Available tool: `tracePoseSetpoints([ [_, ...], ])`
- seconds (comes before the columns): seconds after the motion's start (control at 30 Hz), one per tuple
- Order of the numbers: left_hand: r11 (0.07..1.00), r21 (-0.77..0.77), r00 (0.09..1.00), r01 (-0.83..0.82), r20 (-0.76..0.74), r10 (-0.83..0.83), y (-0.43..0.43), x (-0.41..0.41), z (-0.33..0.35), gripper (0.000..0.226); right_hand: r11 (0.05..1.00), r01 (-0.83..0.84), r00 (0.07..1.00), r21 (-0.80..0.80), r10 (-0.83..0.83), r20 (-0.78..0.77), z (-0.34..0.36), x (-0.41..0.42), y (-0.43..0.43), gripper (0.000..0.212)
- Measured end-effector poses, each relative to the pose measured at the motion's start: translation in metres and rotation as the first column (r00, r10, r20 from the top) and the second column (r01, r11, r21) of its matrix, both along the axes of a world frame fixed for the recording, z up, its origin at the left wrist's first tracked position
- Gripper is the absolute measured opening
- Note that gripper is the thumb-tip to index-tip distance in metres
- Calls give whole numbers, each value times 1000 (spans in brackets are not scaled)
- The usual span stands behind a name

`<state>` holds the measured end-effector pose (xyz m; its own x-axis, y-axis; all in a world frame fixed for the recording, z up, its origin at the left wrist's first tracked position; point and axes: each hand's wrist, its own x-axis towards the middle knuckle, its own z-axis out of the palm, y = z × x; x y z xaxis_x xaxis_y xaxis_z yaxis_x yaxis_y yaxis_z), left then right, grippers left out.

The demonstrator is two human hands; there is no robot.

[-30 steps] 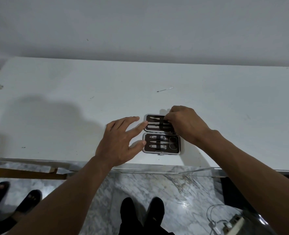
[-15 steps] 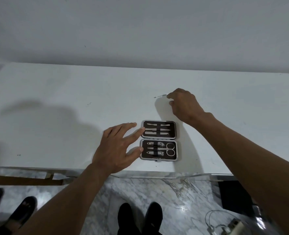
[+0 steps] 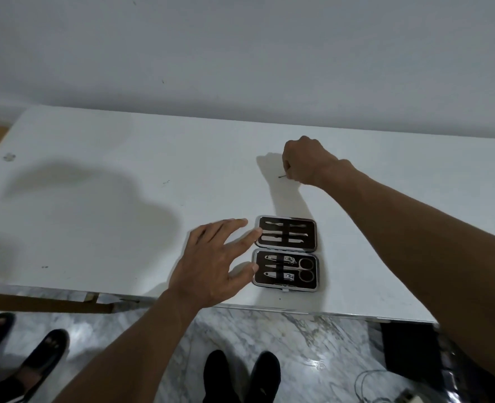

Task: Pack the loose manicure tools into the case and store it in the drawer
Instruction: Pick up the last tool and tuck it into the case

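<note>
The manicure case (image 3: 285,253) lies open near the front edge of the white table (image 3: 95,199), its two dark halves filled with several metal tools, including scissors and clippers. My left hand (image 3: 214,263) rests flat with spread fingers, its fingertips touching the case's left side. My right hand (image 3: 306,159) is farther back on the table, fingers pinched on a thin loose metal tool (image 3: 282,176) whose tip sticks out to the left.
A grey wall rises behind the table. Below the front edge are marble floor, my dark shoes (image 3: 240,376), another person's sandalled feet (image 3: 16,356) at the left, and cables (image 3: 385,388) at the lower right.
My right hand left the case's upper half, reached back across the table and closed its fingers on the thin loose tool. The left hand stayed by the case.
</note>
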<state>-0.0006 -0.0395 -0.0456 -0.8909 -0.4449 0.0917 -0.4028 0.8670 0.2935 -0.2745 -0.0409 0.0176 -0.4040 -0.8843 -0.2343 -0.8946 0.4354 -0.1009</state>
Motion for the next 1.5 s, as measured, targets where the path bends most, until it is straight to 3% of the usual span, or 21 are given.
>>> tracePoseSetpoints([
  [0.07,1000,2,1000,-1,5,1,0,0,0,58,999,-24,1000,45,25,-16,5,-1,-6,10],
  [0.17,1000,6,1000,-2,2,2,0,0,0,57,992,-45,999,120,45,5,11,-2,-11,24],
  [0.33,1000,-4,1000,1,-10,-1,0,0,-1,57,987,8,998,161,-18,63,11,-1,-12,29],
  [0.5,1000,-4,1000,-1,-22,1,0,0,-1,56,988,64,994,138,-75,77,1,4,-7,32],
  [0.63,1000,-6,1000,-1,-27,1,0,0,-1,56,985,173,970,14,-172,172,-1,2,4,25],
  [0.77,1000,-20,1000,4,-21,-4,0,0,-3,57,929,353,863,-115,-275,423,-1,2,32,22],
  [0.87,1000,-25,1000,9,-22,-9,1,0,-3,56,891,429,756,-147,-265,599,1,7,55,31],
  [1.03,999,-34,1000,16,-3,-16,0,1,-3,56,781,597,522,-185,-203,829,17,27,83,12],
  [1.1,999,-37,1000,18,-5,-18,0,1,-4,56,755,626,477,-196,-171,862,21,34,95,11],
  [1.27,999,-29,1000,16,-15,-16,0,1,-5,55,794,570,562,-208,-193,804,14,40,124,11],
  [1.33,1000,-27,1000,15,-15,-15,0,1,-5,55,838,509,645,-200,-217,733,9,38,134,7],
  [1.43,999,-33,1000,17,-21,-18,0,1,-6,55,919,343,851,-193,-218,477,4,35,143,4],
  [1.5,999,-35,1000,16,-24,-17,0,1,-6,55,958,226,933,-175,-161,322,2,36,146,5],
])
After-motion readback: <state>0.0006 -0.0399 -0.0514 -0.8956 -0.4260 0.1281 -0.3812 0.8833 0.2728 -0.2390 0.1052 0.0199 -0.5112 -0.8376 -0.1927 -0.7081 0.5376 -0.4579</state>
